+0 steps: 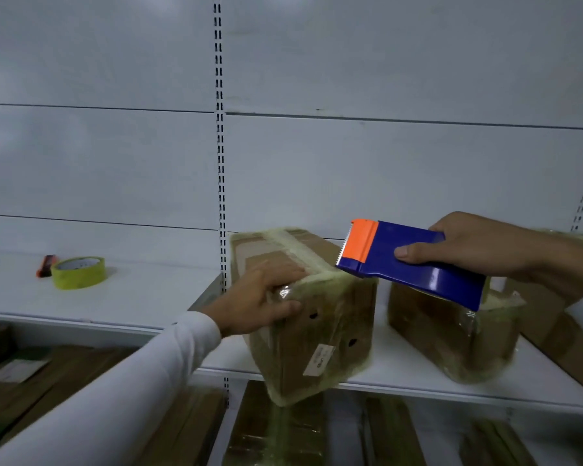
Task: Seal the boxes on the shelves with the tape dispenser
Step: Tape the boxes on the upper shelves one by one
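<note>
You have two taped boxes in clear view on the white shelf point(122, 297): the near box point(317, 331) at centre, whose front corner overhangs the shelf edge, and a second box point(451, 338) just to its right. A third brown shape point(559, 334) at the far right edge may be another box, but it is too cut off to be sure. More boxes point(64, 381) lie on the lower level, blurred.

There is one dispenser point(408, 264), blue with an orange toothed end. Your right hand point(468, 243) grips its rear, thumb across the near face, holding it tilted in the air above the gap between the two boxes, its orange end close to the near box's top right edge.

Your left hand point(263, 297) lies on the near box's top front corner, fingers spread flat on the taped top and thumb down the front face.

One yellow tape roll point(78, 272) lies far left on the shelf, with one small orange-and-black object point(45, 265) just left of it.
</note>
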### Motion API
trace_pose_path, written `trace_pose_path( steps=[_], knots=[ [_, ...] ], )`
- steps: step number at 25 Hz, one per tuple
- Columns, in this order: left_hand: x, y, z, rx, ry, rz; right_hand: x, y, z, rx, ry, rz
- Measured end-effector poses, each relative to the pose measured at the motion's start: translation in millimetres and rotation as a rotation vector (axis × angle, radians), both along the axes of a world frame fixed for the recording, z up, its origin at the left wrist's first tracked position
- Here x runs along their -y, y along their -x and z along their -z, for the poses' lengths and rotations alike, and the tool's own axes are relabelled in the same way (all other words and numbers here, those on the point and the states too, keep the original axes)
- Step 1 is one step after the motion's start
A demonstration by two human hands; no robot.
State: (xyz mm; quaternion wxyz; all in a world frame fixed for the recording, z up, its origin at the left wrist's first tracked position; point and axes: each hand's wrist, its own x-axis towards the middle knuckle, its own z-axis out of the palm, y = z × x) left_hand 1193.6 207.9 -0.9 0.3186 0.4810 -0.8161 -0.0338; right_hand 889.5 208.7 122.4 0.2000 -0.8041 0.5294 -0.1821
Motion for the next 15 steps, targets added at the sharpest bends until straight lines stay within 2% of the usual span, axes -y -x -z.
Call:
trace_pose_path(
  steps=[5, 10, 12, 15],
  knots=[
    [-6.3, -37.0, -6.6, -0.101, -0.17, -0.029, -14.4, -22.1, 0.6, 0.034, 0.014, -0.165],
    [-19.4, -43.5, -9.3, -0.106, -0.17, -0.064, -28.3, -42.2, 3.7, 0.013, 0.054, -0.306],
    [-23.5, -37.4, -19.4, -0.206, -0.142, -0.061, -28.4, -49.3, 6.3, 0.0, 0.051, -0.363],
    [-34.0, -32.8, -39.1, -0.396, -0.185, 0.09, -28.2, -56.7, 4.1, 0.033, 0.075, -0.416]
  ],
)
